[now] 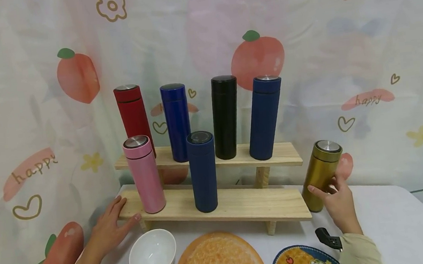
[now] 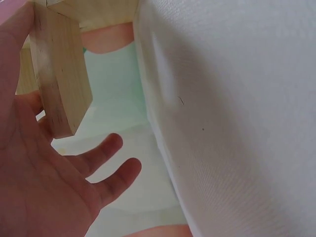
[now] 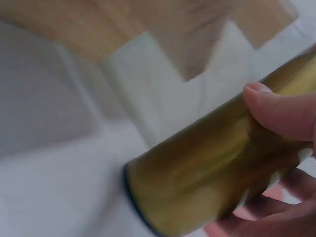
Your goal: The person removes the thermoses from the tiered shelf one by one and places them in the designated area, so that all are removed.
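Observation:
My right hand (image 1: 338, 204) grips a gold thermos (image 1: 322, 176) around its body, thumb on the near side. The thermos tilts, its silver lid up and its base beside the right end of the lower shelf. In the right wrist view the gold thermos (image 3: 207, 168) lies between thumb and curled fingers. My left hand (image 1: 110, 229) rests against the left end of the wooden lower shelf (image 1: 249, 202), fingers fairly straight and spread. A pink thermos (image 1: 145, 181) and a blue thermos (image 1: 203, 175) stand on that shelf.
On the upper shelf (image 1: 290, 152) stand a red thermos (image 1: 133, 114), a glossy blue one (image 1: 177, 122), a black one (image 1: 226, 118) and a matte blue one (image 1: 265, 118). In front lie a white bowl (image 1: 152, 254), a round bread-patterned mat (image 1: 220, 260) and a cartoon mat (image 1: 304, 263).

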Demonstrator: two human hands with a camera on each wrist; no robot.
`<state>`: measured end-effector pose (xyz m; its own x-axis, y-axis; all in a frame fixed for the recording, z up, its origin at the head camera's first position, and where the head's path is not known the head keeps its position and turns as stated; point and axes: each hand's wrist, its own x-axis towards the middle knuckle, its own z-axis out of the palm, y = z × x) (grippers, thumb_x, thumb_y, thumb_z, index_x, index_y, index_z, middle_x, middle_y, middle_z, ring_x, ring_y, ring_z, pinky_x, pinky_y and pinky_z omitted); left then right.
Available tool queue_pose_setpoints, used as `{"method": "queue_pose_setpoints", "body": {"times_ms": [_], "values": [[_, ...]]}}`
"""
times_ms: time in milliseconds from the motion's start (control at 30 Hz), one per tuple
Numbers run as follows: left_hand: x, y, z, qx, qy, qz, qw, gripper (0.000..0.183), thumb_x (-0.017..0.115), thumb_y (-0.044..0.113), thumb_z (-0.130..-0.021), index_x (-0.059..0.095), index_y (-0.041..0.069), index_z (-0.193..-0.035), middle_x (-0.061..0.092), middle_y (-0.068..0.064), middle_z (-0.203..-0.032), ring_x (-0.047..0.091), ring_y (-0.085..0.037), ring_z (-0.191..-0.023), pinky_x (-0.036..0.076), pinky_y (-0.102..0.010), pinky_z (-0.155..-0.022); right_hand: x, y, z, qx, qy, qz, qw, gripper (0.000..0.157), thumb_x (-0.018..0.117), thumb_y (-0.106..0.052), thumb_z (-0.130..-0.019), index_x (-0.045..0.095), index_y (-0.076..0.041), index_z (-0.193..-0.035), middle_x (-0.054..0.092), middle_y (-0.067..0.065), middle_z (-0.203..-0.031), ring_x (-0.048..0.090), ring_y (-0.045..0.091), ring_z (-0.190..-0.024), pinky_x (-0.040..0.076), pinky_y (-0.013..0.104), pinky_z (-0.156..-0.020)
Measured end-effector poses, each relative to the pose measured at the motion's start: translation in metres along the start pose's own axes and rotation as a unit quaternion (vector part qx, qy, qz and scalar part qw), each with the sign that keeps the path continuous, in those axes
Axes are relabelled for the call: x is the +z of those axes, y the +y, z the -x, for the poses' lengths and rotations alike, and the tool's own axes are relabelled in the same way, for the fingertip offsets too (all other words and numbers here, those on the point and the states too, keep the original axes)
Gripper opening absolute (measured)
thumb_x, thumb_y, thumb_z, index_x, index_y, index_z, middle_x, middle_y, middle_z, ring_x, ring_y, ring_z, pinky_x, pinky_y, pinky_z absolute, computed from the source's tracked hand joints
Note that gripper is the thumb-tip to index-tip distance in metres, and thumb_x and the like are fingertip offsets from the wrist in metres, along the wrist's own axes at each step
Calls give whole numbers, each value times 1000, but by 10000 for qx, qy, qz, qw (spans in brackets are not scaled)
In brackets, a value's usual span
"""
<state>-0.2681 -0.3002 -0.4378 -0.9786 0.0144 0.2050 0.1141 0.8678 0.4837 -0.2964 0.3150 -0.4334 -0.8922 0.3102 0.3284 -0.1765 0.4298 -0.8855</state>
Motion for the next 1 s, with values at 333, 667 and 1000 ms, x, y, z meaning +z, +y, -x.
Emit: {"method": "queue_pose_setpoints", "body": {"times_ms": [333, 667, 1000], "values": [[6, -3, -3, 70, 63, 145, 9999, 91, 65, 59, -102, 37, -4, -162, 26, -26, -171, 30, -61, -147, 30, -80, -112, 0, 17, -14, -287, -235, 167, 9992, 82, 75, -20, -103, 26, -6, -167, 43, 36, -155, 48, 56, -134, 40, 69, -113], [4, 0, 2, 96, 53, 327, 9994, 89, 66, 56, -102, 38, -4, -162, 26, -26, -171, 31, -60, -148, 30, -78, -114, -3, 32, -40, -307, -899, -100, 9954, 94, 73, -18, -105, 8, -6, -172, 23, 39, -167, 23, 62, -151, 23, 75, -118], [4, -3, -1, -82, -66, 286, 9995, 94, 64, 60, -102, 33, -3, -164, 21, -27, -172, 26, -59, -151, 28, -79, -115, -2, 34, -53, -199, -1315, -391, 9903, 100, 71, -20, -106, -3, -11, -172, 7, 37, -171, 8, 65, -153, 18, 79, -116]]}}
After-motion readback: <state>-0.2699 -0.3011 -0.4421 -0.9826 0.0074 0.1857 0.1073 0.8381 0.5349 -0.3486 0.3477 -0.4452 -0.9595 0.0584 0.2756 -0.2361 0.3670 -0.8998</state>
